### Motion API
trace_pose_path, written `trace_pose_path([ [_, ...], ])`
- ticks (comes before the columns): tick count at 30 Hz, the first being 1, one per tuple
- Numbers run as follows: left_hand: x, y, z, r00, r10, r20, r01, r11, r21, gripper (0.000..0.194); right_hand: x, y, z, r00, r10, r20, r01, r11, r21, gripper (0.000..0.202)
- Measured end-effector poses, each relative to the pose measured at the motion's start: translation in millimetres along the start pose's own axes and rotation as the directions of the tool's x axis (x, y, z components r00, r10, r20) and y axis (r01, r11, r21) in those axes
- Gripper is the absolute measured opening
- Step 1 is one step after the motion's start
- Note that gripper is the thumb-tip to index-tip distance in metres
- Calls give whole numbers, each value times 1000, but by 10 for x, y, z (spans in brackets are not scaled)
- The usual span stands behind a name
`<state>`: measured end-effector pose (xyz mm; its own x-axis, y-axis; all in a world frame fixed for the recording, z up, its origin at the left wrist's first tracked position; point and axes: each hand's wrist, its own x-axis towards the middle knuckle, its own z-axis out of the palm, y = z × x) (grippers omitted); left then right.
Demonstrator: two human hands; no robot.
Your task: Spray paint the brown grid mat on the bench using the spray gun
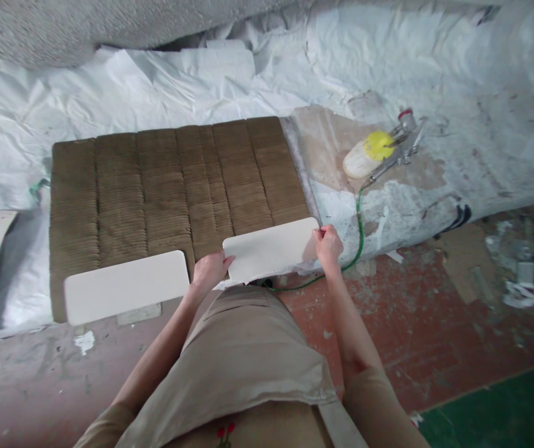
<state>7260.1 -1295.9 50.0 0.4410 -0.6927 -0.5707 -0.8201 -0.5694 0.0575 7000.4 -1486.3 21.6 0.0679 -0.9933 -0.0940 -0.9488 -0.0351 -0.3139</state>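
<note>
Crinkled sheeting [127,87], ribbed brown mat [162,193], round-cornered panel [271,250]

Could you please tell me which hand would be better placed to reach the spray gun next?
Probably the right hand: it grips the end of the held white board nearer the spray gun, while the left hand is at the other end. It would need to let go first.
</note>
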Motion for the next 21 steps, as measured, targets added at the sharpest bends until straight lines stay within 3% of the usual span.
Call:
trace_pose_path([
  [6, 32, -69, 36, 999, 2, 38, 0, 997, -73, 47, 18, 13, 12, 1000, -5, -11, 6, 1000, 27, 22],
  [21, 55, -61, 36, 998, 23, 52, -21, 999, -45, 48, 44, 30, 42, 1000, 1, -21, -1, 1000, 27, 23],
])
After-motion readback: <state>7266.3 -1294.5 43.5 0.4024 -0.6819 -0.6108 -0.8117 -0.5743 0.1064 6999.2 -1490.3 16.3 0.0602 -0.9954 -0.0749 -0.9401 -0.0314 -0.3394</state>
